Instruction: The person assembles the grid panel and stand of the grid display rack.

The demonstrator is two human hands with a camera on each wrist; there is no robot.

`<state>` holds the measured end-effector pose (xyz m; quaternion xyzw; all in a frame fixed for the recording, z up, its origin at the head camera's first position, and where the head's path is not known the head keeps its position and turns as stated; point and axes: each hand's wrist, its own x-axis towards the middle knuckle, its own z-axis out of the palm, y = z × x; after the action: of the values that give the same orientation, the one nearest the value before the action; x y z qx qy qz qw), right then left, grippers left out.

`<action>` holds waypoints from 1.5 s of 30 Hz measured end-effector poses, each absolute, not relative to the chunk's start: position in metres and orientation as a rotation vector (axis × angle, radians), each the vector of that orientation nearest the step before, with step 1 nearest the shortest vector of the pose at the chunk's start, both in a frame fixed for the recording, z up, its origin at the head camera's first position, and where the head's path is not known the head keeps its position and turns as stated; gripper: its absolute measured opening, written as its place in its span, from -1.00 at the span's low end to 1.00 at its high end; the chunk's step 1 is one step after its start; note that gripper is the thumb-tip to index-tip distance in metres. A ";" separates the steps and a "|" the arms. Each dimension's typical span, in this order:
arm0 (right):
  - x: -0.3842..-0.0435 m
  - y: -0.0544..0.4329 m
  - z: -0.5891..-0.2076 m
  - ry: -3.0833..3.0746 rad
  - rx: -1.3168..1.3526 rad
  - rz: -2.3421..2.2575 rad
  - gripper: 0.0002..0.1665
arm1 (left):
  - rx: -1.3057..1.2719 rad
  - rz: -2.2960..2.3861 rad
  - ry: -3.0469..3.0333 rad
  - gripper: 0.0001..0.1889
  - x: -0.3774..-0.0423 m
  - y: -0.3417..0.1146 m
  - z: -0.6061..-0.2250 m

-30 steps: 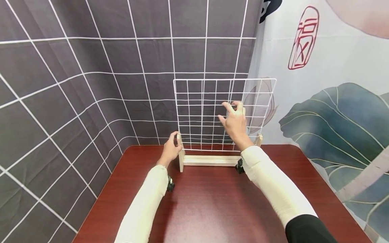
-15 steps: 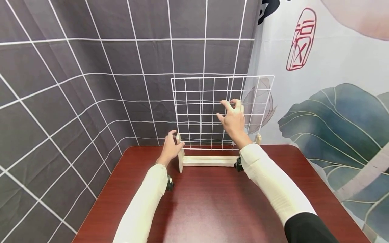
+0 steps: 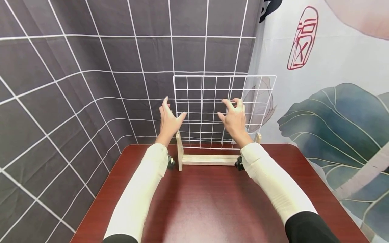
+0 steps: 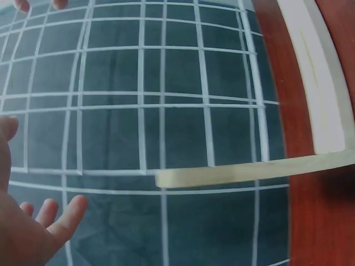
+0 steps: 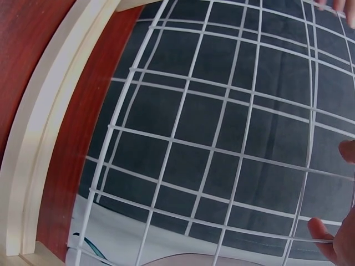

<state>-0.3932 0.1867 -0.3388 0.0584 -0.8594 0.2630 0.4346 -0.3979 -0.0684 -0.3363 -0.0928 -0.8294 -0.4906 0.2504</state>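
A white wire grid panel (image 3: pixel 209 90) stands upright in a pale wooden stand, with a slat (image 3: pixel 209 159) along the bottom and a post (image 3: pixel 180 148) at the left end. Beside the panel's left edge, above that post, is my left hand (image 3: pixel 169 120); its fingers are spread and hold nothing. In the left wrist view, the left hand's fingers (image 4: pixel 66 219) show apart from the post. My right hand (image 3: pixel 235 118) is in front of the panel, right of its middle, fingers apart and slightly bent. In the right wrist view its thumb (image 5: pixel 320 230) lies close to a wire; contact is unclear.
A reddish-brown table (image 3: pixel 212 202) carries the stand near its back edge. Behind it hangs a dark grey curtain (image 3: pixel 152 54) with white lines. A white cloth (image 3: pixel 328 67) with printed leaves hangs at the right.
My left hand has let go of the left post's top and risen beside the panel's left edge, fingers spreading. The right hand has stayed nearly still in front of the panel.
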 end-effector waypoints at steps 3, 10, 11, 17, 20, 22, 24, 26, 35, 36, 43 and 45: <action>-0.393 0.187 -0.338 -2.156 0.138 0.655 -0.34 | -0.234 -1.290 -2.265 0.08 -0.398 -0.063 -0.327; -0.394 0.187 -0.338 -2.151 0.135 0.646 -0.33 | -0.159 -1.211 -2.302 0.14 -0.400 -0.048 -0.315; -0.394 0.187 -0.338 -2.150 0.134 0.646 -0.33 | -0.154 -1.195 -2.308 0.14 -0.400 -0.046 -0.313; -0.393 0.186 -0.338 -2.154 0.132 0.643 -0.33 | -0.094 -1.110 -2.311 0.12 -0.398 -0.035 -0.306; -0.392 0.186 -0.338 -2.159 0.136 0.646 -0.34 | -0.041 -1.072 -2.306 0.09 -0.401 -0.032 -0.307; -0.391 0.186 -0.338 -2.168 0.140 0.651 -0.34 | -0.012 -1.043 -2.294 0.07 -0.403 -0.030 -0.309; -0.390 0.187 -0.338 -2.183 0.150 0.661 -0.33 | 0.002 -1.022 -2.275 0.04 -0.404 -0.029 -0.310; -0.388 0.189 -0.337 -2.202 0.170 0.669 -0.32 | -0.004 -1.004 -2.258 0.03 -0.405 -0.028 -0.311; -0.376 0.208 -0.327 -2.278 0.327 0.597 -0.28 | -0.018 -1.003 -2.231 0.02 -0.407 -0.027 -0.308; -0.375 0.211 -0.326 -2.278 0.331 0.587 -0.29 | -0.020 -1.007 -2.229 0.02 -0.408 -0.026 -0.308; -0.362 0.226 -0.319 -2.216 0.294 0.526 -0.40 | -0.028 -1.016 -2.224 0.02 -0.409 -0.025 -0.308; -0.360 0.231 -0.316 -2.121 0.285 0.541 -0.47 | -0.027 -1.017 -2.223 0.02 -0.409 -0.024 -0.308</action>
<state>-0.3598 0.2312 -0.3164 0.1155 -0.8579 0.2188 0.4503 -0.4094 -0.0238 -0.3084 -0.0105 -0.8547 -0.3910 0.3413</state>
